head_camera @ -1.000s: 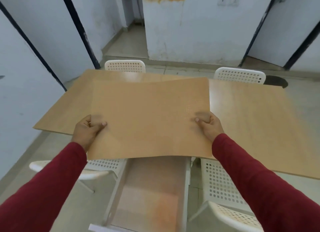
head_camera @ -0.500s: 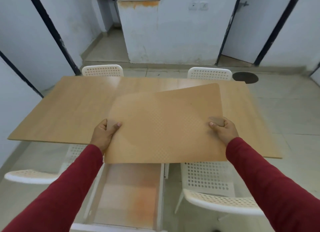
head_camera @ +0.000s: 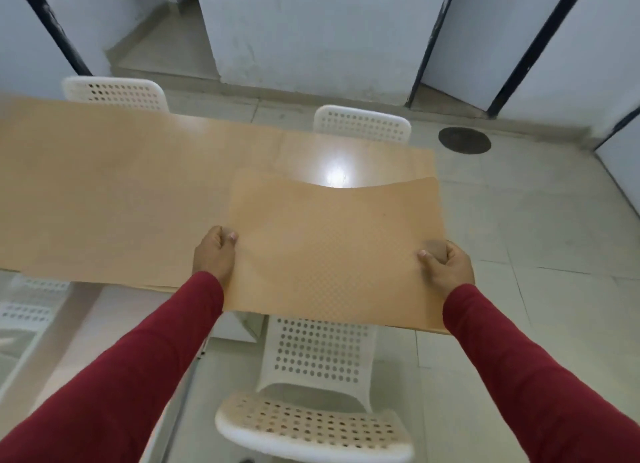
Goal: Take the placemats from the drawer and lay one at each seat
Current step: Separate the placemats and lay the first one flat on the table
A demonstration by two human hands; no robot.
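While both hands pinch its short edges, left hand (head_camera: 215, 254) and right hand (head_camera: 445, 267), placemat (head_camera: 332, 251) hangs centre frame over table (head_camera: 114, 192) corner; long axis left-right; chair (head_camera: 317, 386) directly below.

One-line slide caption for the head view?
Both hands, left and right, hold a tan placemat over the table.

A white perforated chair (head_camera: 318, 386) stands at the near edge of the wooden worktop (head_camera: 114, 192), its back facing the camera, and two more white chairs (head_camera: 116, 93) (head_camera: 362, 125) show their backs beyond the far edge. On the pale tiled floor (head_camera: 540, 227) to the right lies a dark round cover (head_camera: 464, 140). White walls (head_camera: 311, 33) edged with dark door frames (head_camera: 433, 43) close off the room behind.
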